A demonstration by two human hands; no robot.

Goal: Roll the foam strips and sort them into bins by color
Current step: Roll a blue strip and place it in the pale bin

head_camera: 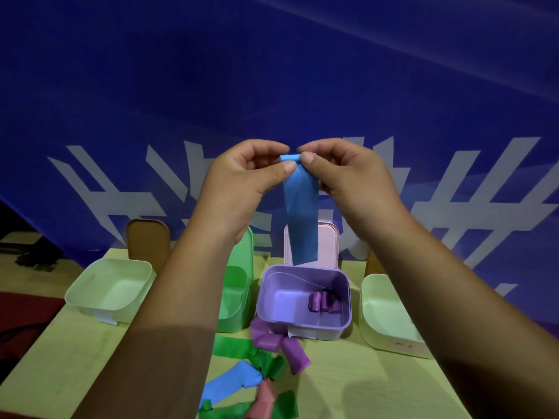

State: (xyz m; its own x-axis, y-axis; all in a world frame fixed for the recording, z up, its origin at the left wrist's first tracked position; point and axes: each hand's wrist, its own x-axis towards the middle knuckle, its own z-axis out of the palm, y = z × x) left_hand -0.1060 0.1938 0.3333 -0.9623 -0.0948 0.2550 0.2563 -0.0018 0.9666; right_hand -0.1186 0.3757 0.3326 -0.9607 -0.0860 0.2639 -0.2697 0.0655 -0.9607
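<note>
Pinching the top of the blue foam strip (pixel 302 219), your left hand (pixel 242 182) and right hand (pixel 348 179) hold it hanging above the purple bin (pixel 262 285) toward the table's (pixel 363 382) far edge. Your left forearm hides much of the green bin (pixel 236 297). The banner (pixel 272 71) lettering is cut off and unreadable. Loose strips (pixel 230 349) crowd the near edge.

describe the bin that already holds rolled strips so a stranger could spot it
On the pale wooden table stands a row of plastic bins. Second from the right is the purple rectangular plastic bin. Unlike its green neighbours, it holds rolled purple foam strips.
</note>
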